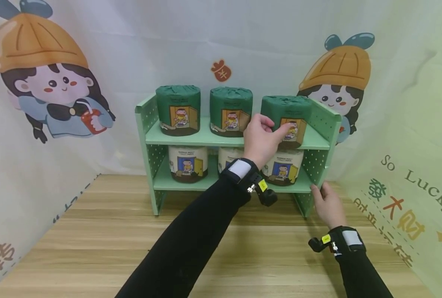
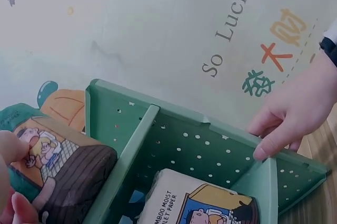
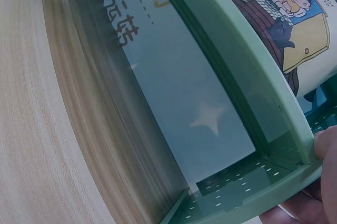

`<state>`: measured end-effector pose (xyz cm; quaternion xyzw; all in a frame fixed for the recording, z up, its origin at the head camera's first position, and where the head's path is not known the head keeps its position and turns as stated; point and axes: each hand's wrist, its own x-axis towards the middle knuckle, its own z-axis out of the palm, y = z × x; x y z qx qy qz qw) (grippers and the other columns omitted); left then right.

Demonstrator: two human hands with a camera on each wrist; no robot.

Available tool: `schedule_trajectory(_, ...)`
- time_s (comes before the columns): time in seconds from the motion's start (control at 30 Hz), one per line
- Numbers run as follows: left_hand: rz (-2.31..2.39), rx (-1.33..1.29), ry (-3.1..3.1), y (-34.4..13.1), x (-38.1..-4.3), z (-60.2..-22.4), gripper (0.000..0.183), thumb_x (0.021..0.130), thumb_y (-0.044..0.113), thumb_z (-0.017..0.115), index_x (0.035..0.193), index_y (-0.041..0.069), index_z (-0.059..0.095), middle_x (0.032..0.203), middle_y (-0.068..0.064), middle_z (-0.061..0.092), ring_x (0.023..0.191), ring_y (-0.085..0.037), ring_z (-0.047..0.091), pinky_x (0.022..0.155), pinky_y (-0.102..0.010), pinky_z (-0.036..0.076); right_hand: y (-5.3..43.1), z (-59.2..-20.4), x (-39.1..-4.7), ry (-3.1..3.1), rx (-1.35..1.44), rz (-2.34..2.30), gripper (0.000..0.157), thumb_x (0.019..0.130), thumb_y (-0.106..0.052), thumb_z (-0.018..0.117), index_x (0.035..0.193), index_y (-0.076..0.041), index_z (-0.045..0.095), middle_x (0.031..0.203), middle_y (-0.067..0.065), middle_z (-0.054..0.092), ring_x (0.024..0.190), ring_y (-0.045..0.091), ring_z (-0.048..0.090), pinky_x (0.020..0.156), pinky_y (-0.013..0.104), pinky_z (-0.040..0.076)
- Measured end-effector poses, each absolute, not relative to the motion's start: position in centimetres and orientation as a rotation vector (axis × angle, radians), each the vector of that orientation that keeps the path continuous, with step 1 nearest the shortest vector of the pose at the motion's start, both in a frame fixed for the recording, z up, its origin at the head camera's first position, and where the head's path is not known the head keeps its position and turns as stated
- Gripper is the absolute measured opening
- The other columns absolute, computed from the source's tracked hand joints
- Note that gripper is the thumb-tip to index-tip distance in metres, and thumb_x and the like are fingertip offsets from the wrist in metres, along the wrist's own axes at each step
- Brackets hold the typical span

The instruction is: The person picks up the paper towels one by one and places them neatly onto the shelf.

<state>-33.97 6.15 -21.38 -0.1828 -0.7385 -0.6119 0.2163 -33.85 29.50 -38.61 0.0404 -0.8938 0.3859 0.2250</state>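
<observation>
My left hand point(image 1: 262, 140) is at the right-hand green toilet paper roll point(image 1: 280, 108) on the upper level of a green shelf rack point(image 1: 326, 124). Its thumb lies across the roll's printed front, while the other fingers bend near the roll's left side. That roll sits at the shelf's front edge. Low on the rack's right side panel, my right hand point(image 1: 329, 205) grips the front edge, thumb inside and fingers outside. Two more green toilet paper rolls point(image 1: 177, 109) stand upright to the left.
White toilet paper rolls point(image 1: 188, 163) stand on the lower level, the middle one point(image 1: 229, 156) partly hidden by my left arm. The rack stands on a wooden table point(image 1: 94, 231). A printed cloth backdrop point(image 1: 161, 45) hangs behind and beside it.
</observation>
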Motion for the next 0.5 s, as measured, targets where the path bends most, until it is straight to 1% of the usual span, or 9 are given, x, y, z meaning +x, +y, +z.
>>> schedule_trajectory(0.1, -1.674, -0.507, -2.052, 6.27, -34.17, -21.33, 0.032, 0.092, 0.028, 0.074, 0.101, 0.007, 0.051, 0.084, -0.003, 0.051, 0.073, -0.015, 0.050, 0.057, -0.022, 0.041, 29.50, -38.69, -33.91, -2.459, 0.117, 1.071, 0.043, 0.110, -0.030, 0.039, 0.141, -0.002, 0.046, 0.131, 0.028, 0.053, 0.114, 0.043, 0.052, 0.088, 0.062, 0.046)
schedule_trajectory(0.27, -1.706, -0.489, -2.058, 6.36, -34.67, -21.57, 0.026, 0.094, 0.021, 0.072, 0.108, 0.008, 0.055, 0.092, -0.002, 0.058, 0.079, -0.011, 0.056, 0.062, -0.022, 0.048, 29.52, -38.75, -33.96, -2.451, 0.126, 1.079, 0.043, 0.109, -0.030, 0.040, 0.140, -0.002, 0.047, 0.131, 0.028, 0.053, 0.114, 0.043, 0.052, 0.089, 0.062, 0.046)
schedule_trajectory(0.5, -1.781, -0.526, -2.086, 6.47, -34.94, -21.93, 0.033, 0.095, 0.017, 0.070, 0.122, 0.007, 0.054, 0.106, -0.003, 0.059, 0.089, -0.006, 0.058, 0.073, -0.023, 0.053, 29.59, -38.74, -33.87, -2.445, 0.125, 1.085, 0.043, 0.109, -0.031, 0.040, 0.141, -0.002, 0.046, 0.132, 0.028, 0.052, 0.115, 0.042, 0.051, 0.090, 0.062, 0.045)
